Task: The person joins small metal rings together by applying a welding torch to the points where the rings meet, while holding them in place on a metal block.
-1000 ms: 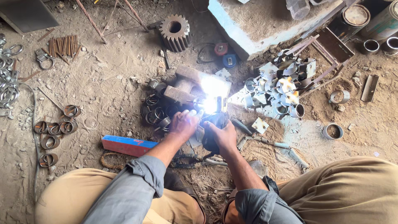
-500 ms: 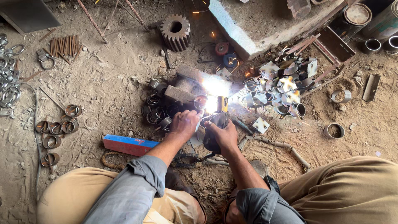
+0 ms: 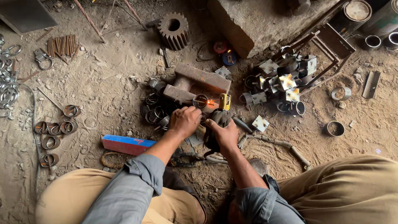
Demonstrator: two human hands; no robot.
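Frame center: we're pinching a small rusty metal ring (image 3: 202,101), its weld spot glowing orange, w/ our left hand (image 3: 183,121); right hand (image 3: 224,133) is gripping the yellow-tipped welding holder (image 3: 224,103), fingers clamped.

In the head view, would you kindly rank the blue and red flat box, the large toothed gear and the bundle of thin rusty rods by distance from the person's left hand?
From the left hand:
1. Blue and red flat box, on the dirt just below and left of it.
2. Large toothed gear, straight up near the top edge.
3. Bundle of thin rusty rods, far off at upper left.
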